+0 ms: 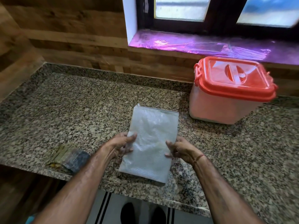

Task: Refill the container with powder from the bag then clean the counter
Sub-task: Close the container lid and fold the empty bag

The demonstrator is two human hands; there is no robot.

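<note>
A flat, translucent white plastic bag (150, 139) lies lengthwise on the speckled granite counter (64, 110), folded and looking almost flat. My left hand (121, 145) grips its left edge with the thumb on top. My right hand (179, 148) holds the right edge the same way. A translucent container (215, 109) with a red-orange lid (236, 78) stands at the back right of the counter, its lid closed and clipped.
A folded dark-and-yellow cloth (71, 157) lies near the counter's front edge at the left. A wood-panelled wall runs behind the counter. A window sill covered in purple film (202, 46) sits above the container. Below the counter edge I see a striped floor mat (103, 207).
</note>
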